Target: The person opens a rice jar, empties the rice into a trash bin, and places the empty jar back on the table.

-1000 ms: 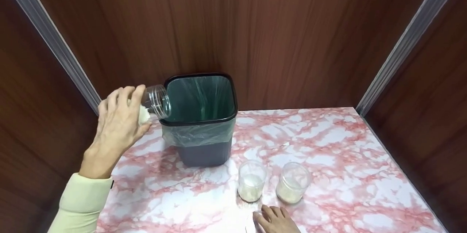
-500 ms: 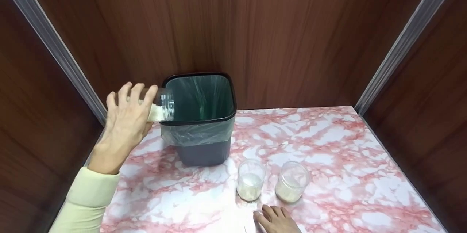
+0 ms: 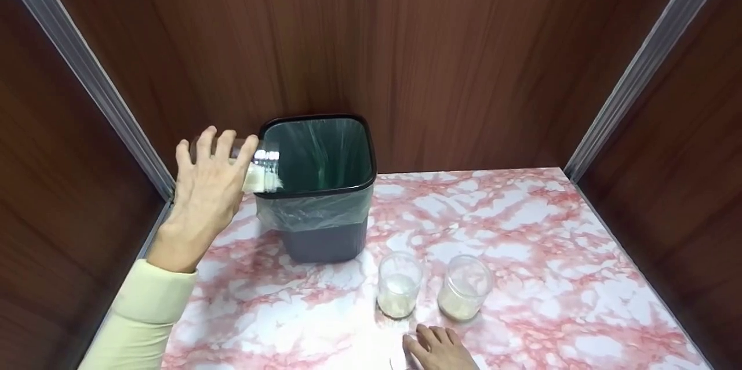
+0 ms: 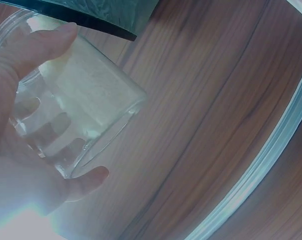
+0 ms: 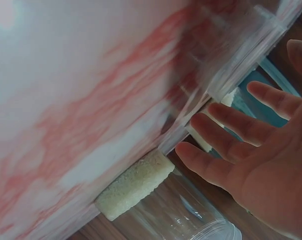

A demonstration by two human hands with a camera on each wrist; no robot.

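beside the person's right hand (image 5: 263, 167), its fingers (image 5: 205, 164) apart, i see a clear jar (image 5: 183, 205) with pale grains (image 5: 135, 185) low inside, on a red-and-white marbled tabletop (image 5: 65, 100); behind the hand, more pale grains (image 5: 203, 142).

A dark reddish-brown wood-grain back wall (image 3: 435, 68) stands at 12 o'clock, matching side walls (image 3: 46, 155) at 9 and 3, straight grey metal corner strips (image 3: 643, 68) at 10 and 2; white glare (image 3: 359, 344) brightens the pink-and-white marbled tabletop (image 3: 550, 254) toward 6.
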